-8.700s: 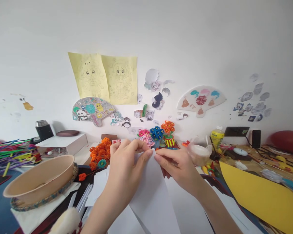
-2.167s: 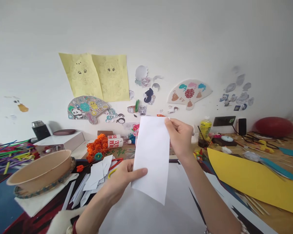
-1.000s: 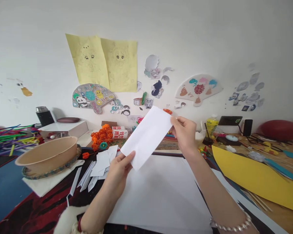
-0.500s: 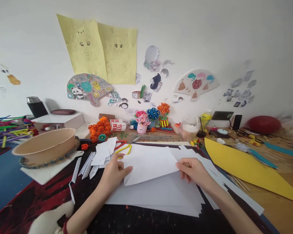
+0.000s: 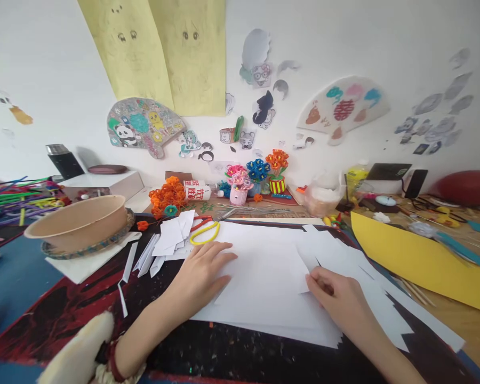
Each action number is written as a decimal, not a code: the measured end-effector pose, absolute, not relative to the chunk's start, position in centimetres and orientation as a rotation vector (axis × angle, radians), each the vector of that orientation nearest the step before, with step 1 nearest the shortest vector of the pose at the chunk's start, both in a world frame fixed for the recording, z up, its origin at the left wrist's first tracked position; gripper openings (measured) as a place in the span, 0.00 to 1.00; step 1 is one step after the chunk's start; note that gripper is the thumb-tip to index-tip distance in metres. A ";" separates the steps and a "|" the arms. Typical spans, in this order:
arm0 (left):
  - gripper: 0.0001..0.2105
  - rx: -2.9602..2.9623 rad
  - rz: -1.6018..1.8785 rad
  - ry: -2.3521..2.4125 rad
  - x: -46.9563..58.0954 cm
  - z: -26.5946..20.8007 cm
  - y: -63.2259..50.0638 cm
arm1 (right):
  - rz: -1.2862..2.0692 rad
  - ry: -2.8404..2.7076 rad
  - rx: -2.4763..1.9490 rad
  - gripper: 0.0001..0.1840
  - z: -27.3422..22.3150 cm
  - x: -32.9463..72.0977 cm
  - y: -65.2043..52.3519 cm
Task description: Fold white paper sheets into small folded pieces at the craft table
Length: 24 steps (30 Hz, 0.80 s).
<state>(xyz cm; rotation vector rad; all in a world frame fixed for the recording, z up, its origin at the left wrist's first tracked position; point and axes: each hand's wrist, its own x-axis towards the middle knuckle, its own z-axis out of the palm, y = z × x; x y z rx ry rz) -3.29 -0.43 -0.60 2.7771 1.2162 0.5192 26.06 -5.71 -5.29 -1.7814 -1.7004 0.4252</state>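
A sheet of white paper (image 5: 264, 266) lies in front of me on top of larger white sheets (image 5: 272, 328). My left hand (image 5: 208, 269) rests on the sheet's left part, palm down with the fingers spread. At the right edge, my right hand (image 5: 330, 290) pinches the paper between thumb and fingers. Just beyond my left hand lie scissors (image 5: 204, 233) with yellow and red handles. Beside them is a heap of small white paper pieces (image 5: 172, 237), along with narrow folded strips (image 5: 146, 255).
More cut white sheets (image 5: 352, 272) lie to the right, beside a yellow sheet (image 5: 416, 266). A beige basin (image 5: 76, 224) stands on the left. Pipe-cleaner flowers in small pots (image 5: 278, 185) stand along the wall, near a plastic tub (image 5: 324, 194).
My left hand has let go of the paper's left edge and now lies flat on it. The lifted sheet has come down onto the stack. The camera view has tilted downward.
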 end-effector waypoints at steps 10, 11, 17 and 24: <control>0.19 2.837 0.313 0.867 -3.8 0.0 -0.1 | 0.358 -1.703 -1.822 0.16 -5.8 26.2 -5.7; 0.20 2.824 0.303 0.844 -3.6 0.0 -0.3 | 0.357 -1.699 -1.819 0.16 -5.8 26.2 -5.7; 0.33 2.659 0.219 0.883 -3.2 0.7 -1.1 | 0.423 -1.734 -1.835 0.16 -5.8 26.9 -5.5; 0.36 2.608 0.238 0.919 -3.2 0.8 -1.5 | 0.468 -1.753 -1.825 0.16 -5.3 27.0 -5.4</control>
